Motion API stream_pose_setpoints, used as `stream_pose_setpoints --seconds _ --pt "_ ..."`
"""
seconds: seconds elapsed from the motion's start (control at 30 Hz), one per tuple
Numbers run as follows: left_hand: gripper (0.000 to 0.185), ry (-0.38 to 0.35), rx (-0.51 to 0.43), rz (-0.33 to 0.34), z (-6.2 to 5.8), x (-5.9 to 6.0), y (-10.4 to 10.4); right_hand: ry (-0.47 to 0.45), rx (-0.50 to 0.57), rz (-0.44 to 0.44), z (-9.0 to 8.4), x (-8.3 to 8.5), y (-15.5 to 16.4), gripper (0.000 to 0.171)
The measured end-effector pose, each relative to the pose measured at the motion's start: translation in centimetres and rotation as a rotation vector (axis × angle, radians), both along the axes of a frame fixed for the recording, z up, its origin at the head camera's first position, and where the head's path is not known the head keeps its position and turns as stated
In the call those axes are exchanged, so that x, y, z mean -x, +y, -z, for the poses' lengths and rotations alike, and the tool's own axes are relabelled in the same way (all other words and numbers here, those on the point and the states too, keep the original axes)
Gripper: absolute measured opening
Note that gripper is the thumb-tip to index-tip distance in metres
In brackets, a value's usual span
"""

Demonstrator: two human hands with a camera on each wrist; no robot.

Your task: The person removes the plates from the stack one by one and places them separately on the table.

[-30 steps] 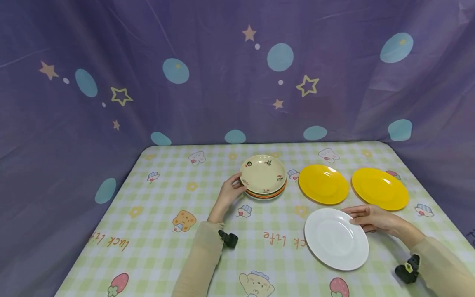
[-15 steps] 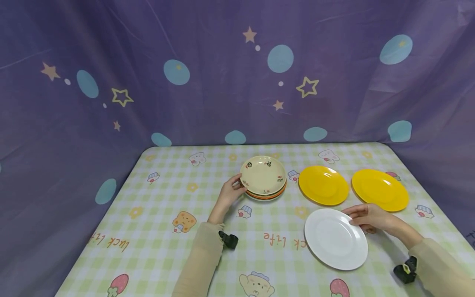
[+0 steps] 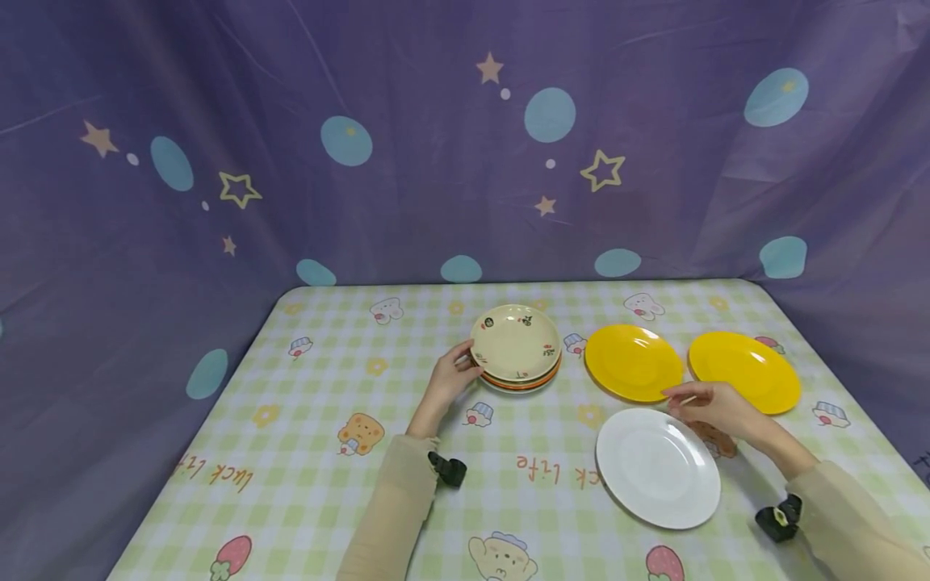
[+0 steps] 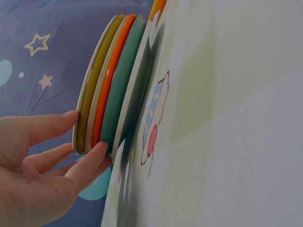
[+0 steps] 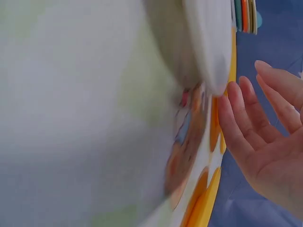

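The plates look to be mid-sorting: the left hand (image 3: 452, 378) rests relaxed fingers against the rim of the stack of plates (image 3: 517, 347) on the tabletop (image 3: 327, 420), while the right hand (image 3: 715, 405), open and holding nothing, hovers by the white plate (image 3: 657, 466), so the next move likely needs a fresh grip on a rim.

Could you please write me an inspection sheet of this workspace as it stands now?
Surface: table under a checked cartoon tablecloth.
Job's things: stack of plates, cream one on top; white plate lying flat and alone.
Clutter: two yellow plates side by side.
Grips: left hand touches the stack's rim with straight fingers; right hand open, above the white plate's far edge, holding nothing.
Cables: nothing seen.
Surroundings: purple star-print cloth behind the table.
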State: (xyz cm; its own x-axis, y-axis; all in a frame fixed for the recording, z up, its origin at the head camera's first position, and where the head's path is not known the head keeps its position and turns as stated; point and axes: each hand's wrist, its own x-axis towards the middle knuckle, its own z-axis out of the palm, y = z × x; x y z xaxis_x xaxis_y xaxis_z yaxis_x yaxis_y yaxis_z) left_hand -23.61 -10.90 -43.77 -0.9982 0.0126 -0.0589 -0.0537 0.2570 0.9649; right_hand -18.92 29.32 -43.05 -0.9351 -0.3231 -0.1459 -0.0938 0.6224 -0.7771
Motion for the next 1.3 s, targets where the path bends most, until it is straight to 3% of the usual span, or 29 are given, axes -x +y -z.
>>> stream_pose_setpoints --seconds 0.37,0.6,0.8,1.07,1.3 --pt "0.057 -0.005 0.011 0.011 0.0 0.0 0.2 0.046 0.058 -0.029 -0.9 1.2 -2.5 0.041" --pt "0.056 -0.004 0.009 0.012 -0.1 -0.1 0.3 0.008 0.157 -0.034 -1.1 2.3 -4.6 0.041" --pt "0.056 -0.025 0.019 -0.001 -0.2 0.0 0.3 0.022 0.161 -0.042 -1.4 3.2 -6.5 0.038" --pt "0.057 -0.027 0.015 -0.022 -0.1 0.2 0.1 0.029 0.195 -0.002 -1.8 4.3 -8.9 0.037" --pt "0.054 -0.002 0.059 -0.003 -0.3 0.4 0.1 -0.014 0.242 0.025 -2.1 5.1 -10.7 0.038"
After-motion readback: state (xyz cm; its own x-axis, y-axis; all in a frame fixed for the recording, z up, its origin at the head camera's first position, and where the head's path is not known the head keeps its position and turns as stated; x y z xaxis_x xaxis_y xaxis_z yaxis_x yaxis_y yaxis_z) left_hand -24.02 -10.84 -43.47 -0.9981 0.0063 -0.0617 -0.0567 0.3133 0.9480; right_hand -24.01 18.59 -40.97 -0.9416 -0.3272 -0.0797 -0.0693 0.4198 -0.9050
